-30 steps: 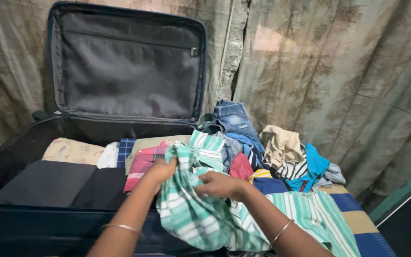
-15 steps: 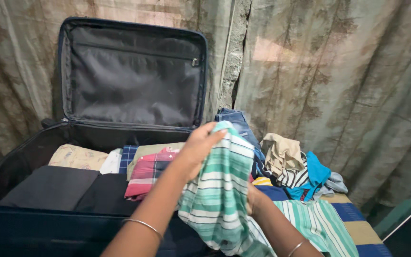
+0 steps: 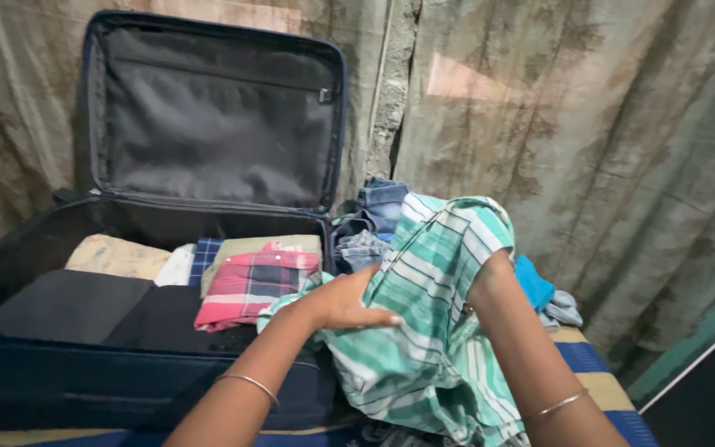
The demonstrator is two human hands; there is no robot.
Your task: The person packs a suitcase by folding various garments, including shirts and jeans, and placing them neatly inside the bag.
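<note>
Head view: my left hand is pressing flat-fingered on the green striped cloth beside the suitcase; my right hand is hiding inside it, grip unclear. Folding seems unfinished, several garments already packed.

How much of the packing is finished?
Some is done: folded clothes, like the red checked shirt and the dark folded clothes, already lie in the open suitcase. In hand: the left hand rests flat on a green striped cloth, and the right arm is tucked inside it. Left: a pile of clothes beside the suitcase.
</note>
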